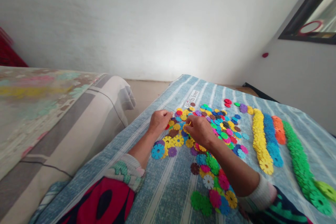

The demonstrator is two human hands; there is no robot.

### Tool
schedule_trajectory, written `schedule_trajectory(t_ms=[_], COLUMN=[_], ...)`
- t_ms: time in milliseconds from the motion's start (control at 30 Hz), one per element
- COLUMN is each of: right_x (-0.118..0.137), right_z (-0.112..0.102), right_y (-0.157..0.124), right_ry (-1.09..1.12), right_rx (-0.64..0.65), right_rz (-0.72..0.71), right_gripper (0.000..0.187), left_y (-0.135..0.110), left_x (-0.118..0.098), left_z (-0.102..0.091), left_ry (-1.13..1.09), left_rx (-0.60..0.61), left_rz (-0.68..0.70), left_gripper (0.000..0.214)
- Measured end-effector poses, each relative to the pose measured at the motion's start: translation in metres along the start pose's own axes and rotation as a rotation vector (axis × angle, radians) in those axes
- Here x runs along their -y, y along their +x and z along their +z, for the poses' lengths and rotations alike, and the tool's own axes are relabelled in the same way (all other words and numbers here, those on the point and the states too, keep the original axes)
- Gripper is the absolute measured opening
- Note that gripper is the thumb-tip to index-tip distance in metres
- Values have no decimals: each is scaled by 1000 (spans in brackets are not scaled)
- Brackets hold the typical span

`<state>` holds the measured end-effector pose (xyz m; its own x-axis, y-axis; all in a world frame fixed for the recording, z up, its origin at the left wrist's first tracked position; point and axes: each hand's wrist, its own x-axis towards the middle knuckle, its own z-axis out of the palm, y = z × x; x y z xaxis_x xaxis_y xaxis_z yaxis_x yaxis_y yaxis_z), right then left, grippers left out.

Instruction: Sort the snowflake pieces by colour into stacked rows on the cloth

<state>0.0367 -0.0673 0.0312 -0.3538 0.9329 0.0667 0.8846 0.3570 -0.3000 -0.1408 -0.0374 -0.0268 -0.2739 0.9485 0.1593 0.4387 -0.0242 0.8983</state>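
well, the person's left hand [159, 121] and right hand [200, 130] sit low over a loose spread of plastic snowflake discs [207, 126], near each other but apart. the right hand's fingertips [188, 120] are bunched over a yellow disc [187, 127]; the left hand's fingers [169, 116] reach down among the discs, and whether either hand grips one cannot be told.

the discs are flat, glossy and notched around the edge like little gears, in many colours. they lie on a striped blue cloth [168, 196] with a small white label [191, 98], scattered from its far end down past the right forearm [233, 164] to a second loose heap [214, 189].

to the right, interlocked discs stand in long stacked rows, their long axes running from far to near: a yellow row [259, 140], a blue row [273, 143], a shorter orange row [278, 129] and a green row [299, 164] that curves toward the lower right.

a blurred, patterned bed cover [39, 94] lies to the left beside a pale folded bolster [110, 101]. a white wall [157, 24] rises beyond, with a dark-framed mirror or window [309, 14] at upper right.
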Motion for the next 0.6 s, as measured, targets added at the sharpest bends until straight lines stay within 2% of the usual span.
schedule_trajectory(t_ms=[200,467,600], right_x=[12,18,24], right_z=[4,8,6], right_y=[-6,-2,-1], right_ry=[57,-88,-161], right_rx=[172,280,302], right_rz=[-158,-160,-138], right_gripper=[17,27,25], left_y=[0,-1,0], left_x=[0,0,-1], left_z=[0,-1,-1], left_ry=[51,79,102], left_rx=[-13,0,7], left_rz=[49,60,65], left_gripper=[37,37,38])
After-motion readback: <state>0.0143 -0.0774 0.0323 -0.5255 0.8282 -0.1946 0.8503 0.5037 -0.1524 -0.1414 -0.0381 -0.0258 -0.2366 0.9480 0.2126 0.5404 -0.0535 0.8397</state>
